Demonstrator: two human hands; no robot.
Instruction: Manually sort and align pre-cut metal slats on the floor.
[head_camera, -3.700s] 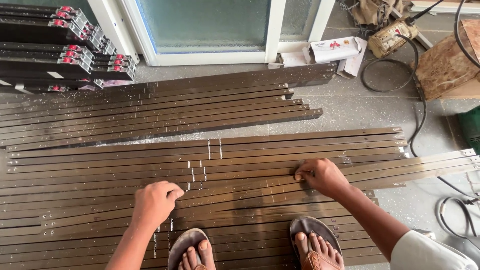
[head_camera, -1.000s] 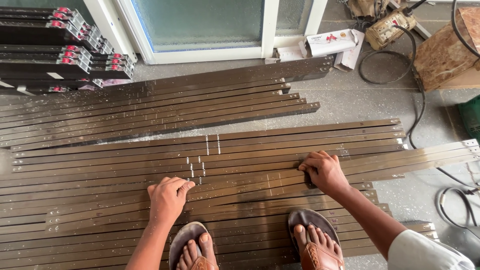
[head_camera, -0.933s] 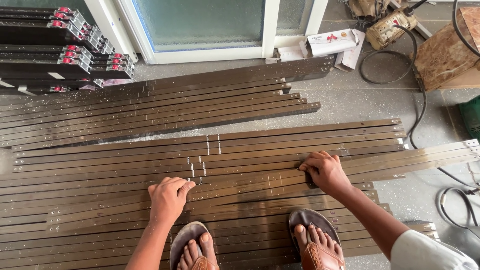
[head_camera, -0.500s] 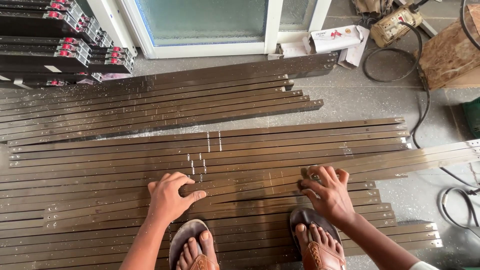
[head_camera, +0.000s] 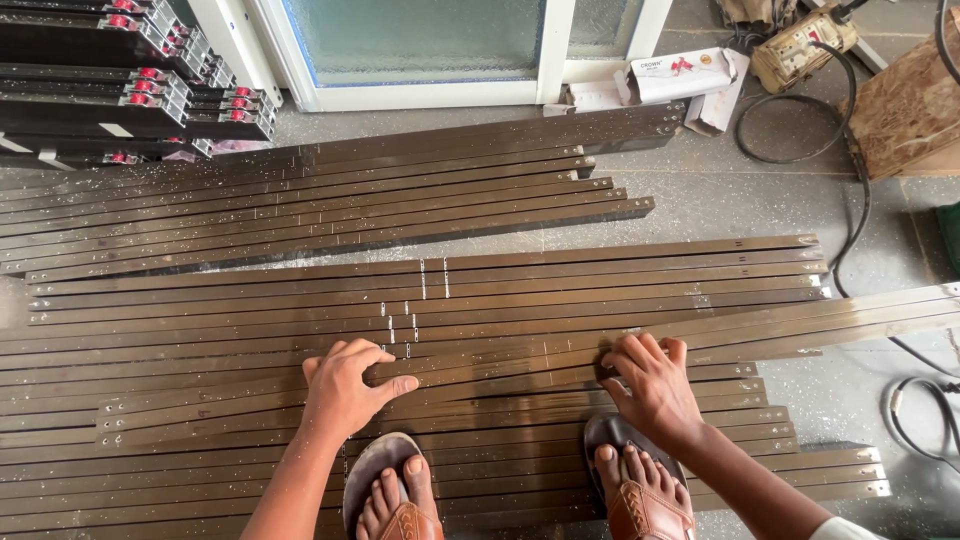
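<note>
Head view looks straight down on a near bundle of long brown metal strips (head_camera: 620, 300) laid side by side on a grey speckled floor (head_camera: 720, 205), and every place below is told from that bundle. The left hand (head_camera: 345, 390) lies palm down on the strips at the bundle's middle, fingers curled and spread, thumb pointing right; it presses on the metal and clasps nothing. The right hand (head_camera: 655, 385) lies on the strips to the right of the left hand, well apart from it, fingers bent over one strip with the tips on its upper edge; whether it pinches that strip or only pushes on it cannot be told. Short white chalk marks (head_camera: 410, 310) cross several strips just above the left hand. At the bundle's near edge two feet in brown sandals stand on the strips, the left foot (head_camera: 390, 495) below the left hand, the right foot (head_camera: 635, 490) below the right hand. Beyond the bundle's far edge lies a second bundle of strips (head_camera: 330, 195), slightly angled. Farther still stands a white door frame with frosted glass (head_camera: 420, 45), black rails with red fittings (head_camera: 130, 85) to its left, and a cardboard box (head_camera: 680, 75) and black cable (head_camera: 850, 180) toward the far right
</note>
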